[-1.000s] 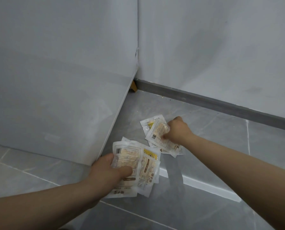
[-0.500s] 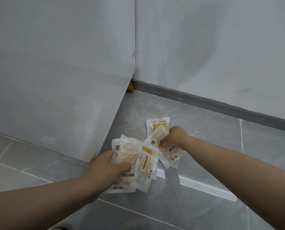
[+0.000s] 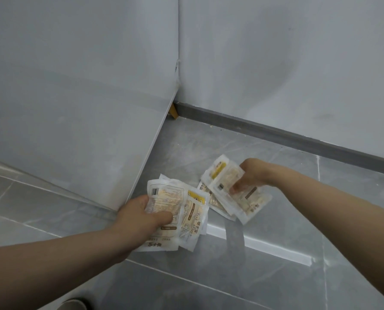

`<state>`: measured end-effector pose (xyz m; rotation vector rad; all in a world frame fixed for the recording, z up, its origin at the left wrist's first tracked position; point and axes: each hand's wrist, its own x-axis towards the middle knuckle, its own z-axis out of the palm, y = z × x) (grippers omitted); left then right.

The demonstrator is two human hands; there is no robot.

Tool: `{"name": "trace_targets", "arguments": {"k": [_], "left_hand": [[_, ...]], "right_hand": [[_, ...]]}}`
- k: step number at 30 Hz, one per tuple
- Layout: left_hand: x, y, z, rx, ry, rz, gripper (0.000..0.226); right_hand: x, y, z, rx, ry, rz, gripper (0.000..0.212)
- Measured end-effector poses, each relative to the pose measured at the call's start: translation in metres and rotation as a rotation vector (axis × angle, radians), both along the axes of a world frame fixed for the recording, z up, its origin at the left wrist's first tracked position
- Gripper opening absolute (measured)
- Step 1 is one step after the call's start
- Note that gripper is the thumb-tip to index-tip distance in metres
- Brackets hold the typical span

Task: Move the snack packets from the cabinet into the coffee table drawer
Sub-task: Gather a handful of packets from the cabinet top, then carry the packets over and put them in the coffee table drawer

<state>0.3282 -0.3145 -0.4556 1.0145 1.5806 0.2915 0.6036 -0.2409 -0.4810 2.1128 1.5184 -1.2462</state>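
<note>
My left hand (image 3: 142, 214) grips a fanned bunch of white and yellow snack packets (image 3: 186, 217), thumb across the top one. My right hand (image 3: 248, 175) pinches a second bunch of snack packets (image 3: 247, 200) just to the right of the first, held slightly higher. Both bunches hang above the grey floor, beside the white cabinet side panel (image 3: 74, 142). The coffee table drawer is not in view.
A white wall (image 3: 287, 63) with a dark grey skirting board (image 3: 276, 133) runs behind. A wooden cabinet foot (image 3: 173, 111) shows in the corner. A bright strip of light (image 3: 265, 247) lies on the grey floor tiles. A dark shoe tip (image 3: 74, 304) shows at the bottom edge.
My right hand has lifted its packets off the floor and turned them, moving slightly right and toward me. My left hand has kept its bunch nearly still.
</note>
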Motion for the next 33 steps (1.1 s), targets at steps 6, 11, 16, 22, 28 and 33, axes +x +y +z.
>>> {"name": "trace_targets", "arguments": {"k": [6, 11, 16, 22, 28, 33], "left_hand": [[0.002, 0.002, 0.000, 0.011, 0.000, 0.007, 0.021], [0.003, 0.005, -0.001, 0.013, -0.010, 0.009, 0.021], [0.008, 0.006, -0.004, -0.003, -0.013, -0.010, 0.022], [0.025, 0.016, 0.014, -0.026, -0.010, -0.009, 0.023], [0.067, 0.013, 0.087, -0.044, -0.006, 0.046, 0.022], [0.096, 0.006, 0.205, 0.069, 0.039, -0.047, 0.021]], "right_hand": [[-0.012, -0.022, -0.033, 0.121, -0.148, 0.165, 0.045], [-0.027, -0.028, -0.042, 0.270, -0.137, 0.136, 0.049], [-0.024, -0.029, -0.041, 0.215, 0.027, -0.098, 0.056], [0.010, -0.027, -0.003, 0.279, 0.005, -0.167, 0.019], [0.037, -0.094, 0.086, 0.435, 0.090, -0.620, 0.014], [0.038, -0.158, 0.203, 0.437, 0.087, -0.754, 0.019]]}}
